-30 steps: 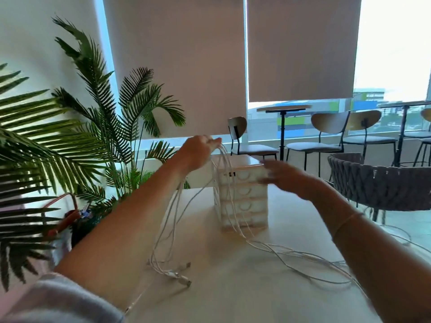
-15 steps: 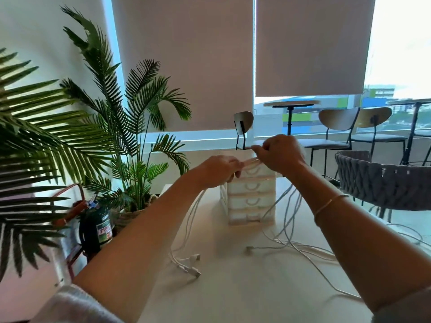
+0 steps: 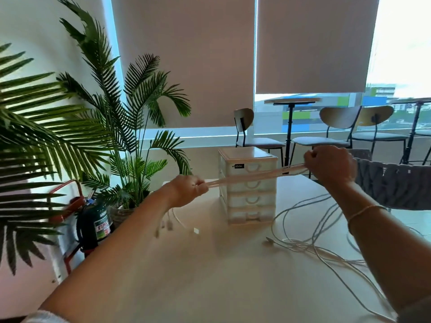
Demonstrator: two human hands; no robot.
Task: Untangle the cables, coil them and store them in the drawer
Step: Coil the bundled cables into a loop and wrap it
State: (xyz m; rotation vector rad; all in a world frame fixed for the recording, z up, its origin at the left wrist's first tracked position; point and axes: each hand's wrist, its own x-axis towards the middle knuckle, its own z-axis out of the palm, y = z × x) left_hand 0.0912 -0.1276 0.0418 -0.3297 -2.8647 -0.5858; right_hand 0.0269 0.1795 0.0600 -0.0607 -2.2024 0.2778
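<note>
**White cables drawn taut between two fists, above the counter**

The left hand [image 3: 189,188] has its grip clamped on a bundle of white cables [image 3: 254,174], fingers curled tight round the strands. The right hand [image 3: 331,165] is likewise clamped on the same bundle, its fist held higher and farther out than the left one. Between the two grips the strands run nearly straight, rising from the left grip to the right one; they are blurred, so their number cannot be told.

Just behind that stretched span stands a small white drawer unit [image 3: 250,201] with four drawers, all pushed in. The span crosses in front of its upper two drawers, and whether it touches them cannot be told.

Below the left grip, short cable ends with plugs [image 3: 166,223] hang down toward the pale counter [image 3: 210,276]; they are blurred, and it is unclear whether they touch the surface. Below the right grip, the long remainder of the cables falls in loose loops [image 3: 310,248] and lies tangled on the counter, trailing toward the person's right forearm, which wears a thin bracelet [image 3: 363,212].

Beyond the left grip stand palm plants [image 3: 112,117], with a dark fire extinguisher [image 3: 95,226] below them. Beyond the right grip is a woven grey chair [image 3: 396,185].
</note>
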